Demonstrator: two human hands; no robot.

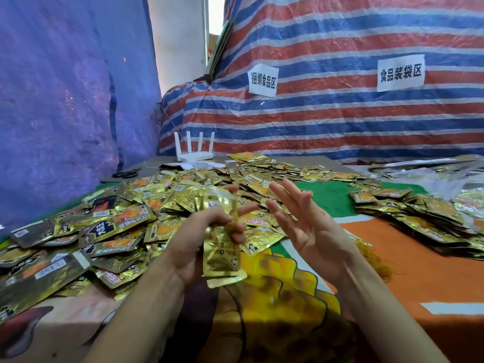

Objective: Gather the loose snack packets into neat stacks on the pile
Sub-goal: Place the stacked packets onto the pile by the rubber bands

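Fingers (239, 227) of a person's left hand (191, 242) curl round a small stack of gold snack packets (221, 247), gripping it upright above the table's printed cloth (392, 258). The right hand (306, 229) hovers just beside the stack, palm turned towards it, fingers straight and spread, holding nothing. Behind and left of the hands lies a broad loose pile (104, 224) of the same gold packets, heaped at all angles. A second, flatter heap (419, 218) lies well apart at right. Clear plastic bags (445, 184) lie beyond that heap; their contents cannot be told. A white router (193, 150) and scissors (127, 174) sit at the table's far edge, before a striped tarpaulin (340, 121) bearing two paper signs (263, 79).
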